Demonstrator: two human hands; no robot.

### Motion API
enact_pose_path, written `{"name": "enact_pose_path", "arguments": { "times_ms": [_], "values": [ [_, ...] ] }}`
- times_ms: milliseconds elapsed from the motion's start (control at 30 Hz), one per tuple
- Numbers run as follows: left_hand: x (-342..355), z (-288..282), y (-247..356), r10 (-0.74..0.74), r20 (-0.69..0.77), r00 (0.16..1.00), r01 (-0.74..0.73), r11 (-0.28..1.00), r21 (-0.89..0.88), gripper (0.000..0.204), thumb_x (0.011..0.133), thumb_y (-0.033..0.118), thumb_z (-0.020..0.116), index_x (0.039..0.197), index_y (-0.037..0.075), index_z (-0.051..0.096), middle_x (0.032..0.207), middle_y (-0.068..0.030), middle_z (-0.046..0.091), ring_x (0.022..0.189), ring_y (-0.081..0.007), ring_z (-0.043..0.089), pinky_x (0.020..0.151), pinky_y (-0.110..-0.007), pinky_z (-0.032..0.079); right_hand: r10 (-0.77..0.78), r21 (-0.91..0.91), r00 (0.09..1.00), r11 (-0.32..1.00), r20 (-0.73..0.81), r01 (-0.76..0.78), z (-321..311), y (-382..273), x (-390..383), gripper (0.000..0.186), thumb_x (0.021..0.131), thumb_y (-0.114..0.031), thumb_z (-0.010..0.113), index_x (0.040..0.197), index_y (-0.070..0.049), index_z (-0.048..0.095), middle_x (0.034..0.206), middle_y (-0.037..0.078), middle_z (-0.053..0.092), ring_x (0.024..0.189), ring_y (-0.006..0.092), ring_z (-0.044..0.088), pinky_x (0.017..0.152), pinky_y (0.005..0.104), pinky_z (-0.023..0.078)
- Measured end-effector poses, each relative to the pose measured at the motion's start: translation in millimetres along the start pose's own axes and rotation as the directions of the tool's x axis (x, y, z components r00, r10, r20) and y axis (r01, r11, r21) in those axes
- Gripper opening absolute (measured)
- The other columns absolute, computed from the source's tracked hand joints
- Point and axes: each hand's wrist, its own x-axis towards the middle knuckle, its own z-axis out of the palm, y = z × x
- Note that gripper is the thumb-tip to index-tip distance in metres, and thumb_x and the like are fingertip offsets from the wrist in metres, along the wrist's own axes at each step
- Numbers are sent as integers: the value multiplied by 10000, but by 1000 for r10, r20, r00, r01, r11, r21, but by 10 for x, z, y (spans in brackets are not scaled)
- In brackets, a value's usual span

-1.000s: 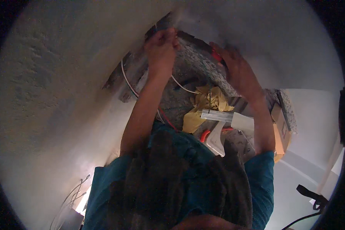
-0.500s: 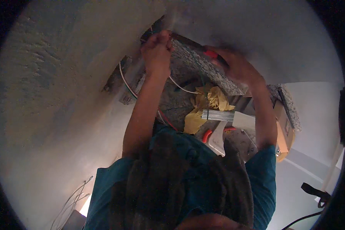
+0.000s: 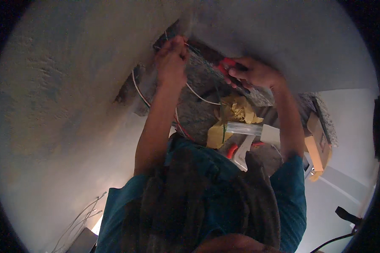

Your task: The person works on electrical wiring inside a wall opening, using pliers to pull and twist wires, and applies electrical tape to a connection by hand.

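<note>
High in the view, my left hand [image 3: 172, 59] is closed at a dark recess in the wall [image 3: 161, 41], its fingertips pinching thin wires. A green wire [image 3: 218, 92] runs from near those fingertips down toward the rubble. To the right, my right hand [image 3: 257, 72] holds pliers [image 3: 227, 63] with red and black handles, which stand apart. Their jaws are too dark to make out. White and red wires [image 3: 136, 83] hang out of the wall beside my left forearm, and another white wire [image 3: 202, 98] curves to its right.
Below my hands lie crumpled yellow paper [image 3: 240, 110], clear plastic strips [image 3: 244, 128] and a white tool with red-orange parts [image 3: 240, 154]. An open cardboard box [image 3: 317, 143] stands at the right. Loose cables [image 3: 81, 217] hang at the lower left. Rough plastered wall curves around the recess.
My right hand has turned and shifted slightly down, and the red handles of the pliers now show spread apart. My left hand stays nearly in place.
</note>
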Motion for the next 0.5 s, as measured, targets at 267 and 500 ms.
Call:
{"name": "enact_pose_path", "arguments": {
  "times_ms": [267, 500],
  "values": [
    [-444, 59, 622, 419, 455, 786, -415, -188, 890, 133, 887, 98, 645, 1007, 57, 686, 925, -61, 681, 798, -214, 628, 704, -339, 495, -71, -114, 996, 991, -50, 64, -17, 97, -8, 319, 1024, -364, 535, 1185, -94, 589, 794, -18, 638, 549, 61, 512, 440, 230, 408],
    [-117, 135, 937, -111, 919, 379, -478, -873, 92, 291, 787, 195, 614, 1048, 137, 728, 1090, 15, 685, 1229, -194, 467, 989, -464, 365, -107, -120, 992, 988, -74, 97, 19, 70, 1, 292, 1036, -270, 519, 1204, -42, 589, 769, -10, 629, 486, 52, 448, 454, 221, 389]
  ]
}}
